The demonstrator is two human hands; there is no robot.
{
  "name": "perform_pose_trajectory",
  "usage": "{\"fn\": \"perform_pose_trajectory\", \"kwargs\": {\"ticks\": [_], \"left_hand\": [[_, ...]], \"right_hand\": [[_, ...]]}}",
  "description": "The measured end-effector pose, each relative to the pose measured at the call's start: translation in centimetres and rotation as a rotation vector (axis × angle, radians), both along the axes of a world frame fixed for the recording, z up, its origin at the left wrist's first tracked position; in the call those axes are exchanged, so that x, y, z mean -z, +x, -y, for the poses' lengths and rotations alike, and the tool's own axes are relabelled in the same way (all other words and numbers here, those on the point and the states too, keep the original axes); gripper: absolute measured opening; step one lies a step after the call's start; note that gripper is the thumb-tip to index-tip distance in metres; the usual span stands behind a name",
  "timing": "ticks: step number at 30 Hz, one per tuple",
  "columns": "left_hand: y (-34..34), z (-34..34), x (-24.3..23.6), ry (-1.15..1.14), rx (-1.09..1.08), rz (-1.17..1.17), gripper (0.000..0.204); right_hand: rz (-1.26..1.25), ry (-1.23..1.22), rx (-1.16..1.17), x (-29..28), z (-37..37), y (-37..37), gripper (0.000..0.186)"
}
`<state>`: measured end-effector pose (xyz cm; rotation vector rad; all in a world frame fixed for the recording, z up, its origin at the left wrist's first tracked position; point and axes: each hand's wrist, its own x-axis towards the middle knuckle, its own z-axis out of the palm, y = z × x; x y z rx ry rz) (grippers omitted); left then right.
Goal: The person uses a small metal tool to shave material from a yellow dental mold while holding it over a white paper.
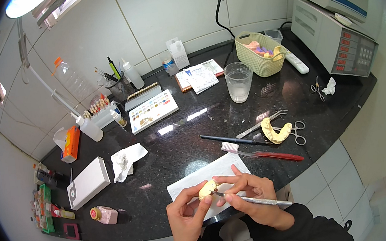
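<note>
so, a white paper sheet (pixel 208 172) lay on the dark table (pixel 159 155). above it, the left hand (pixel 186 212) was curled nearly closed, pinching a small yellow lump (pixel 207 190) with its thumb and fingers. also by the paper, the right hand (pixel 257 198) was half curled and held a thin metal tool (pixel 271 201) like a pencil, its tip at the lump. a red toothbrush (pixel 278 156) lay just past the paper's far right corner. well left of the paper was a pink bottle (pixel 107 215).
</note>
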<state>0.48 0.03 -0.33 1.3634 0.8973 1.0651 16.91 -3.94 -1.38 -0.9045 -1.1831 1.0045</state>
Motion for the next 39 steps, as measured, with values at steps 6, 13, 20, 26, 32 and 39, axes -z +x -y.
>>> {"fn": "perform_pose_trajectory", "kwargs": {"ticks": [6, 13, 20, 26, 32, 39], "left_hand": [[0.07, 0.11, -0.07, -0.017, -0.004, 0.027, 0.029], [0.23, 0.09, -0.12, -0.011, -0.002, 0.040, 0.029], [0.25, 0.03, 0.05, 0.000, -0.022, 0.014, 0.028], [0.23, -0.01, 0.09, 0.000, -0.029, -0.004, 0.028], [0.22, 0.02, -0.08, -0.025, -0.006, 0.001, 0.029], [0.29, 0.01, -0.26, -0.040, 0.009, 0.014, 0.028]], "right_hand": [[-0.088, 0.042, -0.004, 0.61, 0.23, 0.06, 0.007], [-0.016, 0.057, 0.025, 0.74, 0.26, 0.02, 0.007], [0.090, 0.048, 0.056, 0.13, 0.23, -0.18, 0.006], [0.089, 0.042, 0.097, 0.35, 0.21, -0.63, 0.010], [0.057, 0.027, 0.060, 0.41, 0.01, -0.26, 0.007], [-0.001, 0.021, 0.078, 0.46, 0.21, -0.20, 0.008]]}}
